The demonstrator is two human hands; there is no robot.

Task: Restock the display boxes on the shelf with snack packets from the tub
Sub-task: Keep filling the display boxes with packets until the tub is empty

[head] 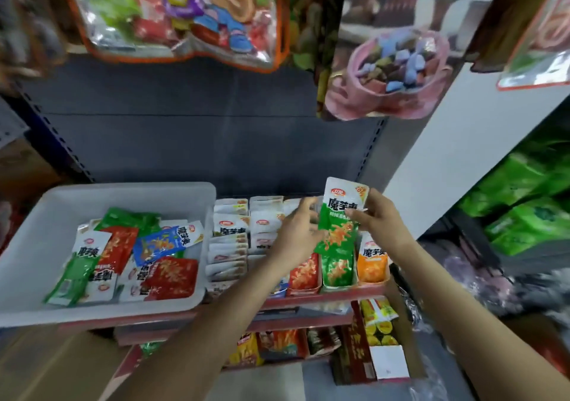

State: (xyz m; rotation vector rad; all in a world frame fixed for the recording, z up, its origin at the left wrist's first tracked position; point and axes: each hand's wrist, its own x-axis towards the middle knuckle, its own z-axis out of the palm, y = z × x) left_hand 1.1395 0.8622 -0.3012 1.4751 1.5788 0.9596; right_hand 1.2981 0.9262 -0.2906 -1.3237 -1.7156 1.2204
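A white tub sits on the shelf at the left, with several green, red, blue and white snack packets loose inside. To its right stand display boxes of packets in red, green and orange rows. My right hand pinches an upright green-and-white packet by its right edge, above the green box. My left hand reaches over the boxes with fingers extended, touching the packet's left side and the white packets behind.
Big candy bags hang above the shelf. A pink bag of sweets hangs at the upper right. Green bags fill the shelf at the right. A lower shelf holds more snack boxes.
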